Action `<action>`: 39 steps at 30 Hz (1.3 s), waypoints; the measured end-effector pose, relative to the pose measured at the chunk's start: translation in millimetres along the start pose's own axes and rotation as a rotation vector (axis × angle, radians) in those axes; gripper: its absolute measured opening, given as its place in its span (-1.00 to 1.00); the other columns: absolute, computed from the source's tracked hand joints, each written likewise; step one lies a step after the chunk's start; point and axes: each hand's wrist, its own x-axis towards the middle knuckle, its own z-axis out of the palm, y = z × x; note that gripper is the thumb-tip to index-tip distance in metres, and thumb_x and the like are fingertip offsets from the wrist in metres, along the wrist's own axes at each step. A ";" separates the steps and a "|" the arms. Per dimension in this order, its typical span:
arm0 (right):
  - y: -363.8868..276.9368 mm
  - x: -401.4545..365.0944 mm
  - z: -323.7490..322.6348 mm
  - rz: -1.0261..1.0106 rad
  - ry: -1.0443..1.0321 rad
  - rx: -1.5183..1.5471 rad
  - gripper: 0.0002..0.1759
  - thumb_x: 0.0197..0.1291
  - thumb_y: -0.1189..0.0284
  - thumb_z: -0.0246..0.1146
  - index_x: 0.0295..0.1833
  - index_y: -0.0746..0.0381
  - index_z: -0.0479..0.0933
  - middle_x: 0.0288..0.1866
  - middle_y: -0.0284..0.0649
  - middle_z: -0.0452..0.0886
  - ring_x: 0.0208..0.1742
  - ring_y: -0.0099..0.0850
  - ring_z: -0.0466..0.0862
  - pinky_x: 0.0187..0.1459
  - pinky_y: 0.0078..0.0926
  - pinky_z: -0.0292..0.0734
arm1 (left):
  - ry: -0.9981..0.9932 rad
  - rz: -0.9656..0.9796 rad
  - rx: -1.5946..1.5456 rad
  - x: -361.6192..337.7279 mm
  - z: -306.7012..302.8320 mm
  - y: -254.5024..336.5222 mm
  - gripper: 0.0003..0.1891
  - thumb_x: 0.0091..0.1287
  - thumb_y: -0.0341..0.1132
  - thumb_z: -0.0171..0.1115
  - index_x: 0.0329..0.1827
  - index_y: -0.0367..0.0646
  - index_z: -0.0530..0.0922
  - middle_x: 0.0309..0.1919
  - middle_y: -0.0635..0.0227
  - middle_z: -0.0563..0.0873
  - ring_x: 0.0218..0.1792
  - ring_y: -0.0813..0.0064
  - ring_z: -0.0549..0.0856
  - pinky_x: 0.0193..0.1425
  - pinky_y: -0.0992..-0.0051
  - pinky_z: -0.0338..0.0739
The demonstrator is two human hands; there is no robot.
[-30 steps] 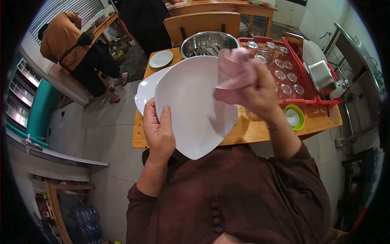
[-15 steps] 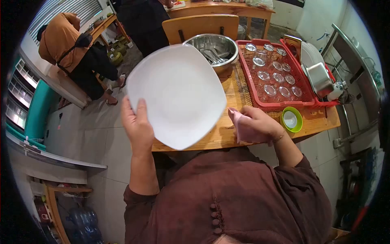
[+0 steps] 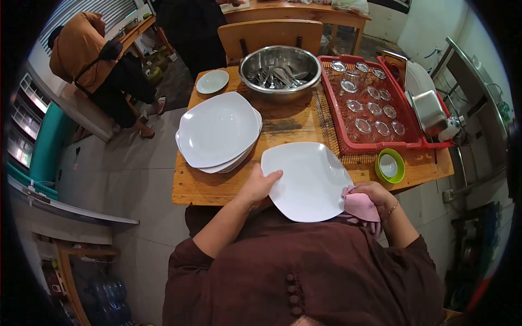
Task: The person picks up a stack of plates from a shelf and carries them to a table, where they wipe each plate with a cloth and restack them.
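Observation:
A white squarish plate [image 3: 307, 182] is held over the table's front edge, close to my body. My left hand [image 3: 258, 185] grips its left rim, thumb on top and fingers hidden beneath. At the right rim my right hand [image 3: 376, 196] is closed on a pink cloth [image 3: 360, 207], which touches the plate. A stack of similar white plates [image 3: 218, 129] rests on the left side of the wooden table [image 3: 283, 117]. Behind that stack lies a small white plate [image 3: 212, 81].
A steel bowl [image 3: 280, 91] of cutlery stands at the back. Upturned glasses fill a red tray [image 3: 356, 146]. Right of it are more plates and a steel container [image 3: 429, 113]. A green bowl [image 3: 399, 173] sits at the front right. Two people [image 3: 87, 49] are beyond the table.
The held plate has come down and to the right, uncovering the plate stack and small plate. My left hand moved right with it. The cloth in my right hand now meets the plate's rim.

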 end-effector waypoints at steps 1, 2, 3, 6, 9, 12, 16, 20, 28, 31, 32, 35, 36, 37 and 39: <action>1.9 -0.5 -2.0 -0.019 0.010 0.002 -0.79 0.19 0.49 0.27 -0.11 0.37 0.67 -0.17 -0.18 0.71 -0.21 -0.45 0.71 -0.16 -0.54 0.61 | -0.146 -0.042 0.017 -8.6 -2.0 19.6 -0.51 0.31 -0.23 0.29 0.15 -0.42 0.39 -0.21 0.17 0.67 -0.43 0.54 0.66 -0.52 0.50 0.53; 2.7 -0.1 -3.1 -0.036 0.020 0.005 -0.79 0.19 0.49 0.27 -0.11 0.37 0.67 -0.17 -0.17 0.71 -0.22 -0.45 0.71 -0.18 -0.54 0.62 | -0.174 -0.105 0.060 -2.8 -6.8 21.8 -0.51 0.30 -0.25 0.30 0.14 -0.44 0.39 -0.22 0.15 0.67 -0.44 0.51 0.66 -0.54 0.49 0.54; 4.1 1.4 -3.0 -0.015 0.049 0.050 -0.77 0.20 0.47 0.27 -0.09 0.37 0.66 -0.18 -0.15 0.71 -0.25 -0.43 0.71 -0.21 -0.52 0.63 | -0.203 -0.171 0.102 4.1 -11.7 19.8 -0.50 0.29 -0.26 0.30 0.13 -0.47 0.39 -0.24 0.13 0.67 -0.44 0.49 0.67 -0.55 0.48 0.54; 2.1 3.1 10.4 0.042 0.122 0.146 -0.74 0.23 0.43 0.25 -0.06 0.38 0.64 -0.22 -0.11 0.71 -0.33 -0.39 0.71 -0.32 -0.47 0.64 | -0.024 -0.144 0.122 24.5 -12.2 3.4 -0.51 0.28 -0.28 0.31 0.09 -0.54 0.40 -0.28 0.05 0.66 -0.40 0.42 0.70 -0.54 0.45 0.58; -11.0 -1.6 37.4 0.065 0.116 0.160 -0.71 0.26 0.34 0.21 -0.07 0.35 0.62 -0.30 -0.07 0.69 -0.46 -0.34 0.68 -0.46 -0.38 0.61 | 0.078 -0.032 0.112 31.8 -21.7 -5.5 -0.37 0.28 -0.24 0.32 0.16 -0.63 0.28 -0.25 -0.03 0.64 -0.50 0.40 0.68 -0.58 0.47 0.59; -5.3 14.4 48.9 -0.152 0.126 -0.105 -0.69 0.27 0.31 0.17 -0.03 0.31 0.60 -0.33 -0.06 0.67 -0.52 -0.33 0.65 -0.52 -0.35 0.58 | 0.055 -0.029 -0.034 25.3 -37.6 -13.7 -0.25 0.30 -0.15 0.33 0.25 -0.63 0.18 -0.09 -0.13 0.59 -0.36 0.32 0.70 -0.44 0.46 0.65; 1.5 42.2 56.0 -0.115 0.170 -0.088 -0.65 0.30 0.27 0.13 0.02 0.32 0.55 -0.37 -0.06 0.65 -0.59 -0.32 0.60 -0.59 -0.33 0.53 | 0.055 -0.036 -0.543 -5.6 -50.7 -1.8 -0.07 0.31 0.06 0.28 0.40 -0.51 0.01 0.19 -0.31 0.32 0.13 -0.04 0.53 0.12 0.15 0.61; -6.2 44.1 67.4 -0.173 0.138 0.112 -0.67 0.34 0.28 0.11 -0.04 0.36 0.52 -0.37 -0.07 0.63 -0.50 -0.35 0.62 -0.46 -0.41 0.56 | 0.151 -0.021 -0.946 4.3 -63.3 -13.6 0.01 0.30 0.15 0.24 0.47 -0.44 -0.12 0.29 -0.46 0.15 0.31 -0.32 0.29 0.37 -0.12 0.32; -0.8 53.3 65.0 -0.257 0.289 0.046 -0.62 0.35 0.26 0.13 0.01 0.39 0.50 -0.24 -0.11 0.64 -0.34 -0.39 0.65 -0.35 -0.46 0.56 | 0.210 -0.121 -1.112 14.7 -68.6 -12.3 -0.13 0.34 0.08 0.18 0.48 -0.30 -0.01 0.31 -0.37 0.20 0.32 -0.37 0.27 0.34 -0.21 0.27; -2.2 50.8 62.8 -0.292 0.262 -0.009 -0.62 0.35 0.26 0.14 0.03 0.40 0.53 -0.22 -0.16 0.65 -0.34 -0.42 0.64 -0.31 -0.49 0.56 | 0.260 0.022 -1.027 28.8 -76.7 -20.9 -0.27 0.41 -0.01 0.10 0.44 -0.30 0.06 0.27 -0.21 0.33 0.16 -0.26 0.43 0.27 -0.20 0.36; -6.9 46.3 62.0 -0.239 0.230 -0.024 -0.61 0.34 0.27 0.14 0.03 0.40 0.53 -0.21 -0.16 0.65 -0.33 -0.43 0.65 -0.30 -0.50 0.56 | 0.264 0.028 -1.039 30.4 -78.8 -23.5 -0.28 0.43 -0.03 0.06 0.45 -0.32 0.03 0.30 -0.25 0.27 0.22 -0.31 0.36 0.30 -0.24 0.30; -19.7 37.6 59.4 -0.133 0.171 -0.044 -0.61 0.34 0.29 0.15 0.04 0.41 0.54 -0.19 -0.17 0.66 -0.30 -0.45 0.65 -0.27 -0.52 0.57 | 0.305 0.026 -1.040 32.4 -85.5 -21.6 -0.33 0.46 -0.07 -0.04 0.45 -0.34 0.01 0.32 -0.29 0.22 0.27 -0.35 0.30 0.32 -0.29 0.25; -19.9 37.7 57.7 -0.128 0.174 -0.033 -0.62 0.33 0.29 0.15 0.03 0.41 0.55 -0.18 -0.17 0.66 -0.30 -0.45 0.65 -0.26 -0.53 0.57 | 0.341 0.009 -1.014 33.1 -92.7 -24.0 -0.37 0.47 -0.07 -0.05 0.43 -0.32 0.05 0.28 -0.26 0.28 0.19 -0.28 0.39 0.28 -0.26 0.32; -19.3 37.7 55.3 -0.122 0.179 -0.021 -0.62 0.33 0.29 0.15 0.02 0.42 0.55 -0.18 -0.17 0.66 -0.29 -0.45 0.65 -0.26 -0.53 0.57 | 0.376 -0.010 -0.987 32.8 -99.7 -26.1 -0.40 0.47 -0.08 -0.06 0.41 -0.30 0.10 0.23 -0.22 0.35 0.11 -0.22 0.47 0.23 -0.23 0.38; -17.4 43.1 54.3 -0.160 0.173 -0.025 -0.62 0.33 0.30 0.14 0.03 0.42 0.55 -0.17 -0.17 0.66 -0.25 -0.44 0.65 -0.23 -0.53 0.57 | 0.409 -0.040 -0.958 28.5 -117.3 -25.6 -0.41 0.46 -0.05 -0.05 0.39 -0.29 0.14 0.19 -0.20 0.39 0.09 -0.20 0.48 0.20 -0.22 0.42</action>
